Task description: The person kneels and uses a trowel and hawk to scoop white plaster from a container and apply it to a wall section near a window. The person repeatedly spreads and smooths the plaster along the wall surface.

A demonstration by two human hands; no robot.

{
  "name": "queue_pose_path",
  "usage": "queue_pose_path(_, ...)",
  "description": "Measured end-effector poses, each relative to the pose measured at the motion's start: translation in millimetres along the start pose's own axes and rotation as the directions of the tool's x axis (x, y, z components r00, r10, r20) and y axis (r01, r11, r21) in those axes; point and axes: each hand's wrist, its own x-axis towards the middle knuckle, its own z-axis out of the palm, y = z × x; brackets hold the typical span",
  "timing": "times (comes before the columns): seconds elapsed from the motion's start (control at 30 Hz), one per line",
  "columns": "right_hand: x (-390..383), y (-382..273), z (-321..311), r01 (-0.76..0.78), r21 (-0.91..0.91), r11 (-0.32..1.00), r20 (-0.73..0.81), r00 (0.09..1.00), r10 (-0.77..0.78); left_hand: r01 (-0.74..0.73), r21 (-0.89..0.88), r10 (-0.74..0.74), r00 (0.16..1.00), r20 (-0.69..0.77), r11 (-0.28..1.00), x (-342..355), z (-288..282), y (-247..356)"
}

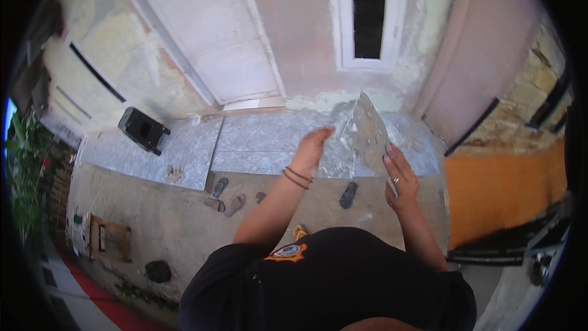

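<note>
A dark, rounded object point(158, 271) is lying on the bare brown-grey ground point(162, 214) to your left; whether it is a container cannot be told. Before you, a grey-blue, marbled tile ledge point(263, 141) is running along a patchy pink and cream wall point(300, 24), below a white panelled door point(220, 49) and a narrow, white-framed window point(368, 64). A black stool point(144, 130) is standing on the ledge at left, with beige crumbs point(175, 173) scattered nearby; a single black sandal point(348, 195) is lying on the ground just below the ledge. An orange surface point(496, 187) is filling the right side. Your right hand point(401, 181), wearing a ring, is closing its fingers on the lower right edge of a thin, grey, pointed plate point(369, 138), smeared beige and rising above the ledge. Your left hand point(314, 147) is hovering apart from the plate, fingers loosely extended, holding nothing visible.
</note>
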Motion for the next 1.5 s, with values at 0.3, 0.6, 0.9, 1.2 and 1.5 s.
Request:
queue_pose_path(0.3,-52.3,103.2,30.8,-0.722,0.199,0.662,0.085,0.686,0.723,0.113,-0.49,-0.129,0.992,0.0,0.864,-1.3,-31.4,3.8)
queue_pose_path(0.6,12.1,129.9,-33.7,-0.337,0.924,0.181,0.035,0.545,0.838,0.093,-0.536,-0.19,0.973,-0.129,0.839,-23.2,-60.8,-19.4)
queue_pose_path(0.9,44.5,88.7,36.6,-0.443,0.896,0.005,0.32,0.655,0.685,0.122,-0.451,-0.154,0.987,-0.035,0.884,-11.0,-43.5,-53.2)
queue_pose_path(1.2,56.5,74.2,50.5,-0.508,0.846,-0.165,0.467,0.553,0.69,0.229,-0.399,-0.249,0.969,0.001,0.888,-6.6,-32.0,-61.1)
queue_pose_path(1.5,36.7,74.7,101.8,-0.323,0.91,-0.259,0.414,0.715,0.563,0.206,-0.363,-0.196,0.979,0.064,0.909,-1.2,-6.7,-53.1)
